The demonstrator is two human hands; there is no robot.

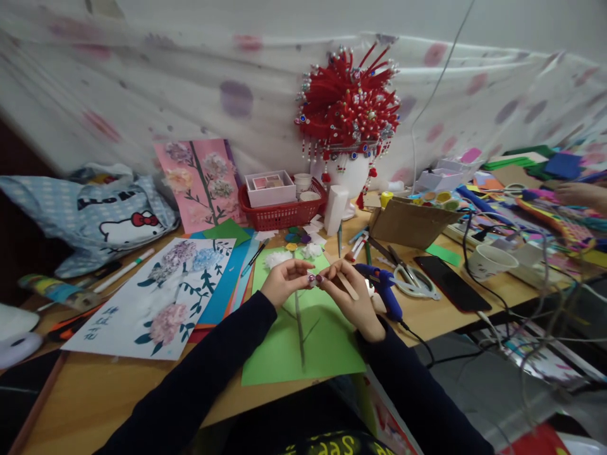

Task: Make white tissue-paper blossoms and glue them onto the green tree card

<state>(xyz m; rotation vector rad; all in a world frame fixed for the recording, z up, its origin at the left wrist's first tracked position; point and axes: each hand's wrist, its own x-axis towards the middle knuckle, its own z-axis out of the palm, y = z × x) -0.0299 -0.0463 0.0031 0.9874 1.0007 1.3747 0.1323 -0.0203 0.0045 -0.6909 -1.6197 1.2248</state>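
Observation:
Both my hands meet above a green sheet (pixel 327 347) that bears a dark drawn branch. My left hand (pixel 290 282) is closed, its thumb and fingertips pinching a tiny pale piece (pixel 313 282). My right hand (pixel 349 294) pinches at the same piece from the other side and also holds a flat wooden stick (pixel 348 286) among its fingers. White ruffled paper flowers (pixel 277 258) lie at the sheet's top edge. A blue glue gun (pixel 389 297) lies just right of my right hand.
Left of the sheet lies a white flower picture (pixel 128 303). Behind stand a red basket (pixel 279 217) and a red beaded headdress (pixel 353 107). Scissors (pixel 403 265), a phone (pixel 453 282), a paper cup (pixel 490 262) and cables are right. Another person's hand (pixel 583 194) shows far right.

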